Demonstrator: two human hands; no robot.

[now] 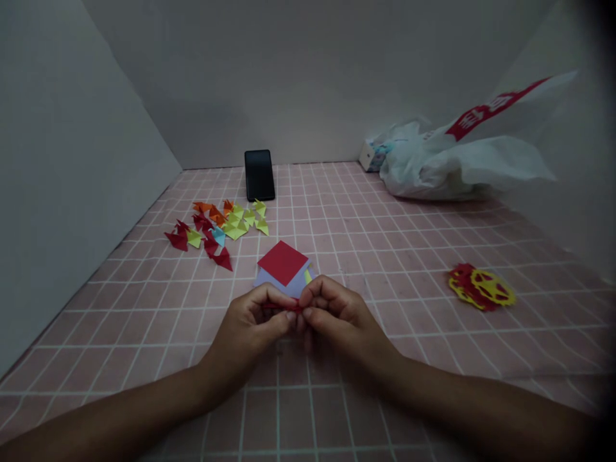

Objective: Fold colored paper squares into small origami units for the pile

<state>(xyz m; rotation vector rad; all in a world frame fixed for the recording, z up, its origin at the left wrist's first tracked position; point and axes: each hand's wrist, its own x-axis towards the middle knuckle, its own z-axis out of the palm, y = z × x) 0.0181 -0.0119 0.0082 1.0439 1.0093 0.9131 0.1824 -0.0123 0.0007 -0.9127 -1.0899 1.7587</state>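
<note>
Between both hands is a small folded piece of red paper [296,306], mostly covered by the fingers. My left hand [260,317] pinches it from the left with thumb and forefinger. From the right, my right hand [332,314] pinches the same paper, its fingertips close to those of the other hand. Just beyond the fingers, a flat red square [283,262] lies on lilac paper [265,277], with a bit of yellow paper [308,276] showing at the right.
Folded paper figures [235,226] in several colours lie at the left. A black phone [260,175] is at the back. Red and yellow cut-outs [491,287] lie at the right. A white plastic bag [433,168] and a small box [373,155] stand at the back right.
</note>
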